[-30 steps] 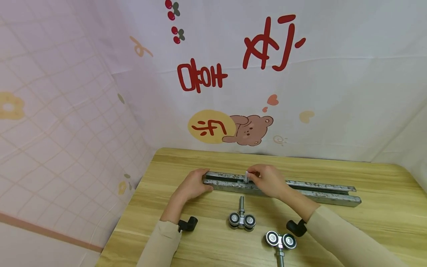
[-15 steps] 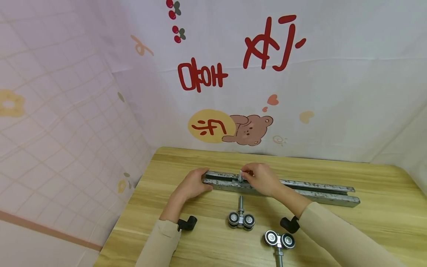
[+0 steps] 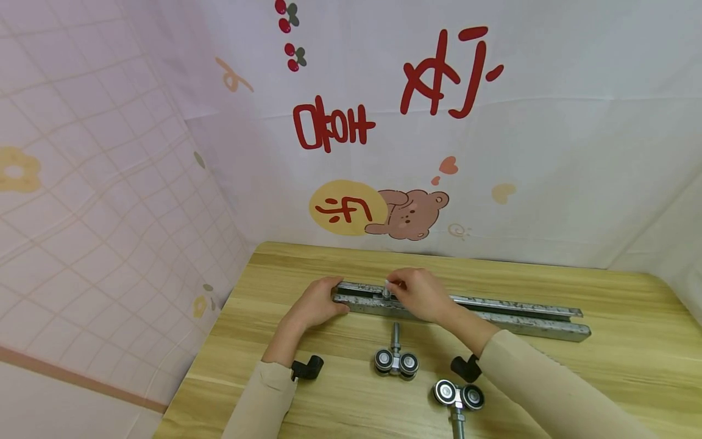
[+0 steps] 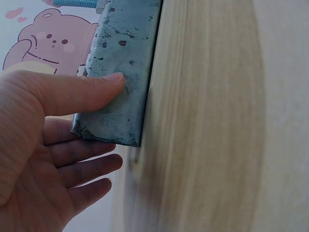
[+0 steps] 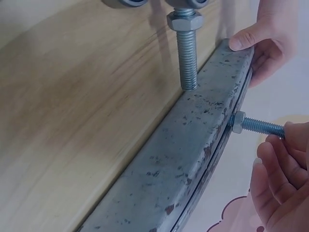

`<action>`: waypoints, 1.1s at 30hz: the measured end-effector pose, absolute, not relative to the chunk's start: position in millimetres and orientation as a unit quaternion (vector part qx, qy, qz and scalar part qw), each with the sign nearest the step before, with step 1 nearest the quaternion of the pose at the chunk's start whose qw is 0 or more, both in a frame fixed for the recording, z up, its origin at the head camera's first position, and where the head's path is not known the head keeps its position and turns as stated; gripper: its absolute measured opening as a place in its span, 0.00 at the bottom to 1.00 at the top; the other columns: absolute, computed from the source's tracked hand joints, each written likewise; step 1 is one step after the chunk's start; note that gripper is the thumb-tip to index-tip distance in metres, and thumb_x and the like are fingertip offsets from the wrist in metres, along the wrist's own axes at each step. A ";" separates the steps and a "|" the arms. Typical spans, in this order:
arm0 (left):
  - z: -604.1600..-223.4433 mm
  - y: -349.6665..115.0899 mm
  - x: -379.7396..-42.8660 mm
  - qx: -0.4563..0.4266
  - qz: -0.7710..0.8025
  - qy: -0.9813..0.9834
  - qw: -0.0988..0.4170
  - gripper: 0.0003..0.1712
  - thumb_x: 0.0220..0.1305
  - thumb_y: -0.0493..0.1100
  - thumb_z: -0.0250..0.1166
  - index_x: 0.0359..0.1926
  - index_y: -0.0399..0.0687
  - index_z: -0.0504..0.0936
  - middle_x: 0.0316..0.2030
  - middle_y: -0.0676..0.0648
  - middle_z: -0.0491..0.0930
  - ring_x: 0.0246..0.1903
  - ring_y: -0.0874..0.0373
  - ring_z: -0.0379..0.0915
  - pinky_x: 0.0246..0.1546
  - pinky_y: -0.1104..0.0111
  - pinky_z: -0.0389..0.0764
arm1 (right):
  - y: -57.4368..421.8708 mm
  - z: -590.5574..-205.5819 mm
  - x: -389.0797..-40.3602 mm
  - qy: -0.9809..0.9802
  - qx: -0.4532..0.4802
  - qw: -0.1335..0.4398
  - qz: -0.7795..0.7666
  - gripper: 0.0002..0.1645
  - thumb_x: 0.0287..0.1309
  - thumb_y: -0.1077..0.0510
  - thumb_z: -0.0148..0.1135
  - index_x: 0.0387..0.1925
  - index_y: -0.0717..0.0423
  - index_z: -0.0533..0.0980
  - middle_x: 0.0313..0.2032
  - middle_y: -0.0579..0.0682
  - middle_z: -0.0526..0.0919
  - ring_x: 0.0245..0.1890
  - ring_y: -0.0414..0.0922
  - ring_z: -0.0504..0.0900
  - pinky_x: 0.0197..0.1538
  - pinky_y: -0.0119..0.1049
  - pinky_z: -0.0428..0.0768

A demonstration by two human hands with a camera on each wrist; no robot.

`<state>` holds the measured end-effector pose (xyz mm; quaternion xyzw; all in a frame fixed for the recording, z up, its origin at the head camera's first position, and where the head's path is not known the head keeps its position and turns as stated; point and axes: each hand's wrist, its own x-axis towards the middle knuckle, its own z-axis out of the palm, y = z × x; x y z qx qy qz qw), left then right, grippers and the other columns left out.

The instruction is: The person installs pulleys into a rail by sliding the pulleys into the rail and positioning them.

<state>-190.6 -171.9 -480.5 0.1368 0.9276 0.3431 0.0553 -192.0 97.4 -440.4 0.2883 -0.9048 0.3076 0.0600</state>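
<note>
A long, worn steel channel track (image 3: 526,324) lies across the table, its slot facing up. My left hand (image 3: 317,303) grips the track's left end; in the left wrist view the thumb (image 4: 91,92) lies on the side wall and the fingers reach behind. From the slot rises a threaded bolt (image 5: 263,126) with a hex nut at its base. My right hand (image 3: 423,295) pinches the bolt's free end between thumb and fingers. Whatever the bolt is fixed to sits hidden inside the channel.
Nearer me on the wooden table (image 3: 351,402) lie two roller trolleys: one (image 3: 396,362) with its bolt toward the track, another (image 3: 458,396) with its bolt toward me. A printed cloth (image 3: 548,183) hangs behind the table. Black mounts sit on both wrists.
My right hand has slid the bolt leftward along the slot, closer to my left hand. My left hand keeps its grip on the track end, and both loose trolleys lie as before.
</note>
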 end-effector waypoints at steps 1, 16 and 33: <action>-480.5 -172.0 -190.8 0.136 0.343 0.928 0.057 0.44 0.61 0.42 0.79 0.74 0.34 0.71 0.69 0.35 0.74 0.70 0.40 0.69 0.68 0.49 0.73 | 96.5 -440.6 -192.3 -0.904 0.289 0.059 0.308 0.06 0.69 0.59 0.69 0.42 0.56 0.88 0.33 0.42 0.86 0.28 0.35 0.78 0.34 0.37 0.79; -483.1 -172.6 -192.3 0.134 0.342 0.928 0.060 0.44 0.62 0.43 0.78 0.74 0.34 0.71 0.69 0.36 0.74 0.69 0.41 0.69 0.69 0.49 0.72 | 79.8 -439.5 -195.0 -0.908 0.286 0.044 0.303 0.08 0.71 0.57 0.68 0.42 0.57 0.88 0.30 0.40 0.84 0.26 0.35 0.76 0.33 0.36 0.78; -483.8 -172.9 -193.8 0.136 0.337 0.930 0.058 0.44 0.62 0.44 0.78 0.74 0.34 0.71 0.69 0.36 0.74 0.69 0.41 0.70 0.69 0.49 0.72 | 65.1 -439.4 -197.6 -0.908 0.293 0.052 0.294 0.07 0.71 0.58 0.68 0.42 0.57 0.88 0.31 0.42 0.86 0.27 0.35 0.78 0.33 0.35 0.79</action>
